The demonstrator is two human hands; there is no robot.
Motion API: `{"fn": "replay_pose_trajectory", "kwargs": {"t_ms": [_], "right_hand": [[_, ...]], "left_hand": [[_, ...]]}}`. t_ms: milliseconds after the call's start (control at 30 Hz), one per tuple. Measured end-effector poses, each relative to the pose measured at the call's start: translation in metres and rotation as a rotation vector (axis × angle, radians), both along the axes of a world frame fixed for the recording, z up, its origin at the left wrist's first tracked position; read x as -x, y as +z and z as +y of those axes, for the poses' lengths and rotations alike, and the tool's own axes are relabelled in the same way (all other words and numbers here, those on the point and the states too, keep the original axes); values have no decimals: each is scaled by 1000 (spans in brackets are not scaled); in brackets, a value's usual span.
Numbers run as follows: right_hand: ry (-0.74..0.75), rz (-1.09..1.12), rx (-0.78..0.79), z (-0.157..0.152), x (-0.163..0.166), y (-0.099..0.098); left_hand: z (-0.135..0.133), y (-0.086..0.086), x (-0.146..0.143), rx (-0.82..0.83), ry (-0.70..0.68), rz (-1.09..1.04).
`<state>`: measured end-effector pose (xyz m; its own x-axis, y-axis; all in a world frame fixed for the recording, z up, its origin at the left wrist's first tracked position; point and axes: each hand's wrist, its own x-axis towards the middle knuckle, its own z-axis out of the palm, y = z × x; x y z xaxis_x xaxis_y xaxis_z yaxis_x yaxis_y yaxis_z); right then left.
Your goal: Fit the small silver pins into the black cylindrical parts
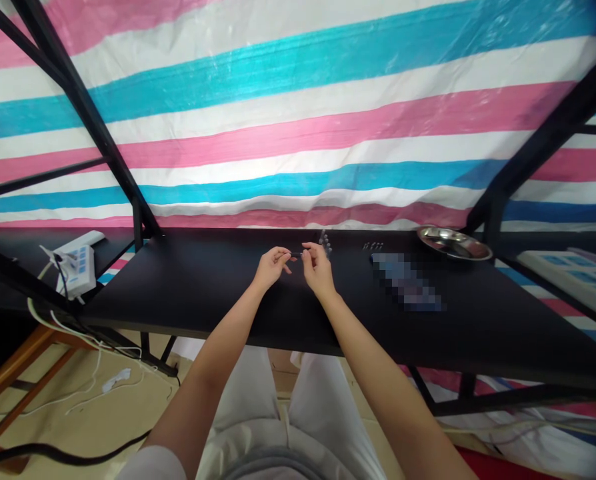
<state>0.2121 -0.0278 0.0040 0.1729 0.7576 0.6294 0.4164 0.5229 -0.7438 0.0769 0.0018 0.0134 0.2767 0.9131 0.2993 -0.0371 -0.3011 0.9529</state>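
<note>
Over the middle of the black table (203,287), my left hand (272,265) and my right hand (317,267) face each other a short way apart. A thin dark rod-like piece (297,255) spans the gap, pinched at each end by fingertips. Its kind is too small to make out. Just behind my right hand stands a group of small clear, shiny pieces (325,241), partly hidden by the fingers. Farther right, several tiny silvery pieces (373,246) lie in a cluster on the table.
A round metal plate (453,245) rests at the back right. A pixelated flat object (405,281) lies in front of it. White power strips (78,270) with cables are at the left. Black metal frame posts (98,140) and a striped sheet (303,133) stand around the table.
</note>
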Motion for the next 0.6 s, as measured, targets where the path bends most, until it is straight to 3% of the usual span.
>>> {"fn": "replay_pose_trajectory", "kwargs": {"t_ms": [267,600], "right_hand": [[-17,-64,22,-5,7,3],[26,-93,-14,-5,7,4]], "left_hand": [[-4,-1,2,-110,150,169],[-3,3,2,134,167,44]]}}
